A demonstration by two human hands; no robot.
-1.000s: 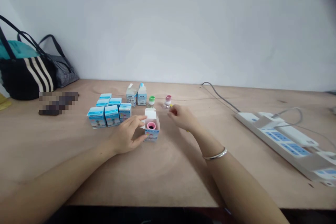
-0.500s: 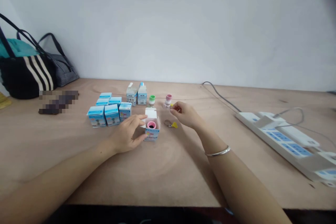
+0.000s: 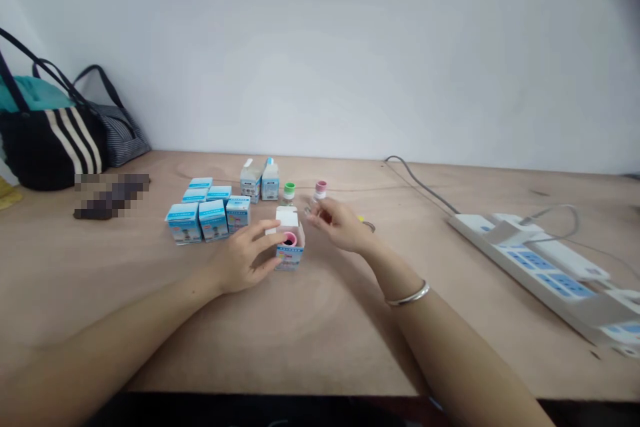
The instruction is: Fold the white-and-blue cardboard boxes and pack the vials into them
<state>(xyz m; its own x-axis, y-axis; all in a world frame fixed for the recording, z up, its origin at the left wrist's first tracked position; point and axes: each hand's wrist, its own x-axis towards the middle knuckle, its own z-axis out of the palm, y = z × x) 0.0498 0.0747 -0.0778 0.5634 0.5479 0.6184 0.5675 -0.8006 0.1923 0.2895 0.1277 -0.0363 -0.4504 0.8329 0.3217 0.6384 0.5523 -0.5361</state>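
My left hand [image 3: 247, 257] grips a small blue and white cardboard box [image 3: 289, 260] from its left side, thumb low and fingers near the top. The box stands upright with its flaps raised. Inside it sits an item with a pink ring-shaped top [image 3: 290, 239]. To the right of the box, my right hand [image 3: 340, 223] is closed in a pinch, with a small greyish bit at its fingertips that I cannot make out. Just behind it stands a clear bottle with a pink top [image 3: 321, 187]. A metal ring [image 3: 370, 226] with a yellow tag shows partly beyond that hand.
A green-topped bottle [image 3: 289, 191] stands behind the box. Two open cartons [image 3: 251, 187] are further back. Several closed blue boxes [image 3: 213, 219] group at left. Bags [image 3: 50, 140] and a dark pixelated object [image 3: 113, 197] lie far left; a power strip [image 3: 530, 267] lies right.
My right hand has shifted left and slightly down, towards the box. The ring with the yellow tag now shows to the right of that hand instead of below it. My left hand stays on the box.
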